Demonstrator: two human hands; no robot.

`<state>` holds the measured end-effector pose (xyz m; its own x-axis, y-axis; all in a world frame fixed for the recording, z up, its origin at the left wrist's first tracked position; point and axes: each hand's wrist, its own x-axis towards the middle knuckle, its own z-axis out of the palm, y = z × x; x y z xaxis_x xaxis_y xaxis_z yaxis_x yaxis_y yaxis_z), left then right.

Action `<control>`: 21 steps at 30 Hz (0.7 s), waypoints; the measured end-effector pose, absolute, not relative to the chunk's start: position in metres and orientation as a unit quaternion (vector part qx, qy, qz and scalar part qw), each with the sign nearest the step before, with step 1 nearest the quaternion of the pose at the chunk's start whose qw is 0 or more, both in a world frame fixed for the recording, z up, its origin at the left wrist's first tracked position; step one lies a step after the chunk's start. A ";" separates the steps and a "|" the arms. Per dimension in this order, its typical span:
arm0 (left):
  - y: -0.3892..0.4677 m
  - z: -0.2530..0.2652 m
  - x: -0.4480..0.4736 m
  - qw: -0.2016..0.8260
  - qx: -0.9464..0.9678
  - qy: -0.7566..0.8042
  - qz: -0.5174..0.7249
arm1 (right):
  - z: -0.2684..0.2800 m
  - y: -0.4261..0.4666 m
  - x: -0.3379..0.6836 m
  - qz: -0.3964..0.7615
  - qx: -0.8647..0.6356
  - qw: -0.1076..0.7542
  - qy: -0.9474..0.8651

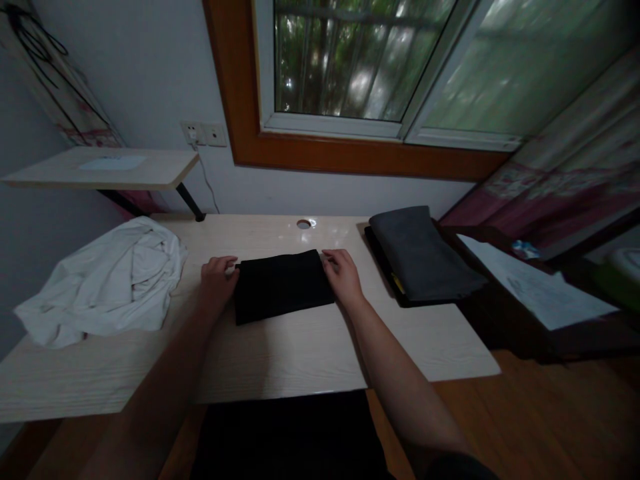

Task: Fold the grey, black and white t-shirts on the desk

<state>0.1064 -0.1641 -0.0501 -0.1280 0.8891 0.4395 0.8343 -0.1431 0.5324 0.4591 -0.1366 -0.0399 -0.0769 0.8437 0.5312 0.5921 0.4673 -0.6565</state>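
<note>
At about nine o'clock on the pale wooden worktop lies a crumpled white garment, loose and unfolded, well apart from the hands. Above it, at ten o'clock, a small wall shelf carries a pale sheet, and a wall socket sits just beyond it with a cord hanging down.

At the centre of the worktop is a black folded cloth, a neat flat rectangle. The left hand rests at its left edge, fingers curled and touching the top left corner; whether it pinches the fabric or only presses it I cannot tell. The right hand lies at the right edge, fingers laid flat over the top right corner, pressing it down. Both hands frame the cloth, one at each end.

At twelve o'clock, past the cloth, is a round cable hole in the worktop. At two o'clock sits a stack of dark folded clothes, grey on top of black, with a small yellow tag showing at its near edge. At three o'clock a white paper lies on a dark side table.

By my judgement, the black piece looks folded small already, the stack counts as finished, and the white garment is untouched.

No brand, label or writing is legible; the print on the paper is too blurred to read.
</note>
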 end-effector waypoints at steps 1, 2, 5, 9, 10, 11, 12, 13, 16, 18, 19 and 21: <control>-0.165 -0.049 0.107 0.021 0.673 0.641 0.368 | -0.036 -0.140 0.458 0.132 -0.480 0.464 -0.733; -0.167 -0.047 0.108 0.015 0.691 0.623 0.366 | -0.033 -0.143 0.456 0.133 -0.458 0.461 -0.748; -0.173 -0.040 0.112 0.048 0.757 0.549 0.352 | -0.027 -0.151 0.448 0.136 -0.388 0.414 -0.812; -0.181 -0.035 0.121 0.131 0.821 0.485 0.271 | -0.029 -0.155 0.439 0.132 -0.356 0.283 -0.881; -0.181 -0.035 0.122 0.139 0.826 0.486 0.249 | -0.030 -0.155 0.438 0.130 -0.361 0.254 -0.888; -0.182 -0.036 0.124 0.140 0.827 0.493 0.231 | -0.032 -0.154 0.438 0.126 -0.371 0.233 -0.890; -0.181 -0.037 0.124 0.136 0.825 0.503 0.218 | -0.033 -0.153 0.438 0.120 -0.385 0.218 -0.889; -0.181 -0.039 0.124 0.128 0.821 0.516 0.208 | -0.035 -0.152 0.440 0.113 -0.403 0.210 -0.884; -0.178 -0.045 0.119 0.096 0.800 0.563 0.186 | -0.038 -0.148 0.449 0.086 -0.478 0.204 -0.850; -0.175 -0.050 0.111 0.067 0.777 0.601 0.177 | -0.040 -0.145 0.458 0.069 -0.530 0.210 -0.819; -0.174 -0.053 0.107 0.052 0.764 0.619 0.176 | -0.040 -0.143 0.462 0.062 -0.548 0.217 -0.806; -0.171 -0.058 0.096 0.024 0.743 0.644 0.181 | -0.039 -0.140 0.471 0.055 -0.555 0.250 -0.791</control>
<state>0.0962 -0.1705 -0.0584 0.1043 0.9657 0.2380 0.9481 -0.1688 0.2695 0.4707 -0.1403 -0.0392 -0.2581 0.9060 0.3354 0.8514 0.3774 -0.3642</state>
